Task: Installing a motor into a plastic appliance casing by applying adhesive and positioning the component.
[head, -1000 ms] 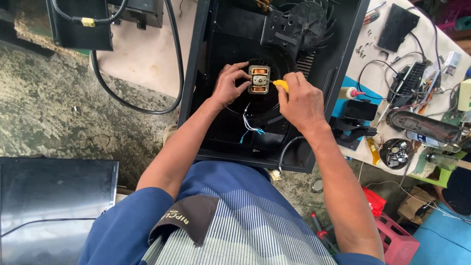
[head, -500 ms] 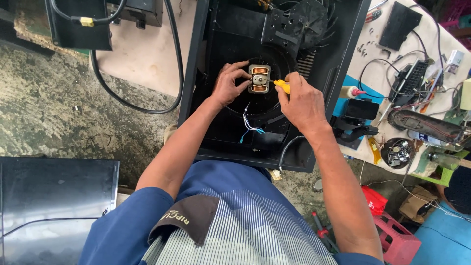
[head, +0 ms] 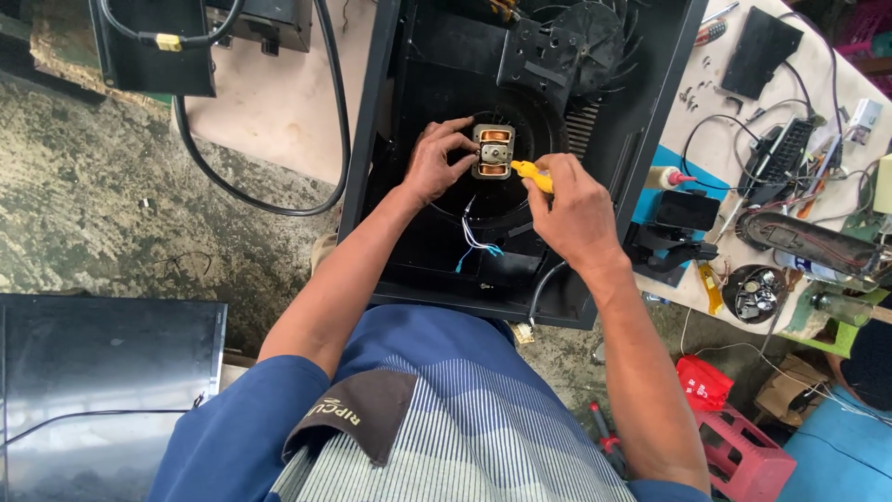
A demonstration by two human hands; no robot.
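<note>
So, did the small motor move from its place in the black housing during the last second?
No. The small motor sits at the same spot in the black housing, left hand gripping it.

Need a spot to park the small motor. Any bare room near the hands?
Free: pale tabletop between the looped black cable and open black housing. Crowded: the right bench side, with wires, screws, circuit parts. Left hand holds the copper-wound motor; right hand holds a yellow-handled screwdriver.

Small motor inside an opened appliance housing on the floor

The motor (head: 493,151) sits mid-housing (head: 409,232), its wires (head: 476,244) trailing toward the person. The left hand (head: 435,164) touches its left side; the right hand (head: 574,212), holding a screwdriver (head: 531,173), is at its right. A fan (head: 585,37) lies behind, and the cluttered bench (head: 725,139) stands right.
</note>
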